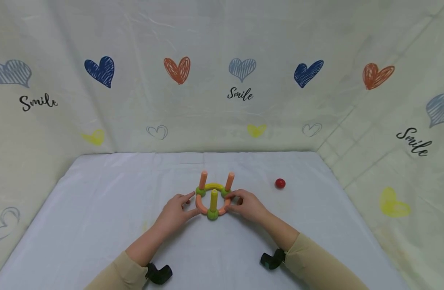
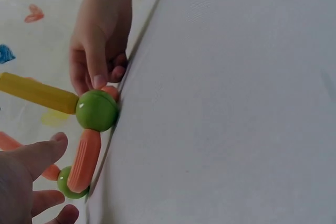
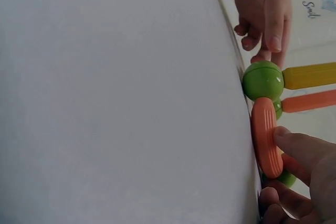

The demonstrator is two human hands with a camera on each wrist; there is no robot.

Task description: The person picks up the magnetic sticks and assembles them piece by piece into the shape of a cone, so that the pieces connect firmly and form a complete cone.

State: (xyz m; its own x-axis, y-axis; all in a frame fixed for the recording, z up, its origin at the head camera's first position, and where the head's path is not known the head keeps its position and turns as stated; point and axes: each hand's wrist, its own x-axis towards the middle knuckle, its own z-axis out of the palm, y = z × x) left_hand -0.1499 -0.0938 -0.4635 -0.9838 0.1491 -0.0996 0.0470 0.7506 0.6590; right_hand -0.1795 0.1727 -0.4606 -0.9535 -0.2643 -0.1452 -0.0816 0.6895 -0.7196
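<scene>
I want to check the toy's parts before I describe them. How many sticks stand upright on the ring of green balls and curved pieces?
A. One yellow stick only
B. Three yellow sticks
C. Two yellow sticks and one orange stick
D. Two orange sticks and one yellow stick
D: the head view shows two orange sticks at the back of the ring and one yellow stick on the front green ball.

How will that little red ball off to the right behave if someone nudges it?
The red ball looks round and smooth, so a nudge would probably send it rolling across the white table. It lies loose, apart from the ring toy, so nothing nearby seems likely to stop it. Being small, it is probably light.
</scene>
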